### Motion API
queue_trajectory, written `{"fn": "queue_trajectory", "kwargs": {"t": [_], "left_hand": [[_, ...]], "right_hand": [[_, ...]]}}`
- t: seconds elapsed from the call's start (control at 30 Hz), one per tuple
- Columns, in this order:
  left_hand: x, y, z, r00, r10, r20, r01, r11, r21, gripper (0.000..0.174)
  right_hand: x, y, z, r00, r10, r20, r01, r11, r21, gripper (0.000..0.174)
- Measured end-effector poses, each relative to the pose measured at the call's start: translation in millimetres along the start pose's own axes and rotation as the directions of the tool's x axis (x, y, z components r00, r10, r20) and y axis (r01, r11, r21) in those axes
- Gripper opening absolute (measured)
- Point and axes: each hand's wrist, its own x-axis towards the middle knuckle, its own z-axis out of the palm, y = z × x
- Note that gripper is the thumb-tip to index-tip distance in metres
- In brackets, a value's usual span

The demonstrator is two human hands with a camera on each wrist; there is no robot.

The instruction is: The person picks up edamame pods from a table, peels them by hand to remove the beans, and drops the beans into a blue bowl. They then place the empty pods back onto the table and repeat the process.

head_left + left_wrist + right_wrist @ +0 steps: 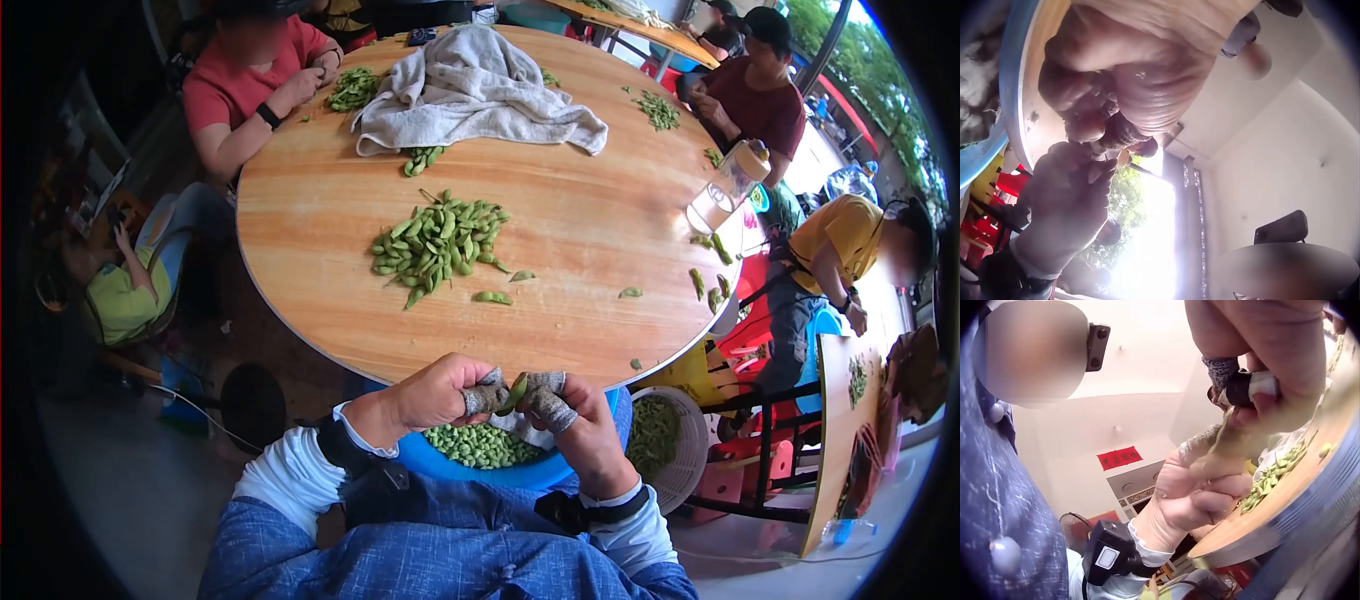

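Note:
A green soybean pod [514, 394] is held between both hands at the table's near edge. My left hand [432, 402] pinches one end of it with thumb and forefinger, its other fingers curled in. From the other side, the right hand [595, 440] pinches the pod too. Grey fabric finger covers [548, 400] wrap the thumbs and forefingers. Just below the hands, a blue basin [530, 477] holds shelled green beans [478, 446]. In the right wrist view the fingertips of both hands meet, and they hide most of the pod.
On the round wooden table [310, 240] lies a pile of pods [440, 245], with a few loose pods [492, 297] nearby. A grey towel [470, 90] is heaped farther back. A clear bottle [722, 190] stands at right; a white basket [688, 440] of pods sits below. Several people surround the table.

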Motion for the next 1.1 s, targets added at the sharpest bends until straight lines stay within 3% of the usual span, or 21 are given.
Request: {"fn": "queue_trajectory", "kwargs": {"t": [0.43, 0.53, 0.57, 0.63, 0.73, 0.83, 0.9, 1.03, 1.1], "left_hand": [[-2, -6, -1, 0.998, -0.009, 0.063, 0.013, 0.998, -0.065, 0.016], [4, -11, 6, 0.986, 0.153, -0.063, -0.145, 0.982, 0.117, 0.020], [4, -10, 8, 0.951, 0.294, -0.100, -0.233, 0.889, 0.394, 0.019], [1, -8, 12, 0.829, 0.557, -0.055, -0.271, 0.485, 0.831, 0.018], [-3, -5, 16, 0.760, 0.643, 0.095, -0.175, 0.062, 0.983, 0.020], [2, -17, 8, 0.720, 0.681, 0.132, -0.315, 0.152, 0.937, 0.018], [4, -22, 7, 0.736, 0.676, 0.026, -0.423, 0.430, 0.797, 0.015], [4, -31, 15, 0.818, 0.533, -0.217, -0.450, 0.828, 0.336, 0.013], [4, -34, 19, 0.904, 0.316, -0.289, -0.363, 0.923, -0.126, 0.018]], "right_hand": [[-1, 5, 1, 0.997, 0.049, -0.058, -0.049, 0.999, -0.002, 0.015], [0, 9, 4, 0.992, 0.006, -0.127, -0.009, 1.000, -0.021, 0.014], [2, 8, 4, 0.989, -0.011, -0.150, 0.007, 1.000, -0.024, 0.014], [1, 5, 5, 0.983, -0.057, -0.173, 0.045, 0.997, -0.070, 0.013], [1, 7, -2, 0.994, 0.010, -0.111, -0.019, 0.996, -0.084, 0.013], [1, 12, -4, 0.998, 0.018, -0.061, -0.017, 1.000, 0.017, 0.013], [1, 19, -3, 0.998, -0.037, -0.047, 0.042, 0.994, 0.101, 0.013], [8, 35, -4, 0.986, -0.166, -0.015, 0.166, 0.970, 0.179, 0.014], [10, 39, -5, 0.980, -0.197, 0.008, 0.191, 0.960, 0.205, 0.016]]}}
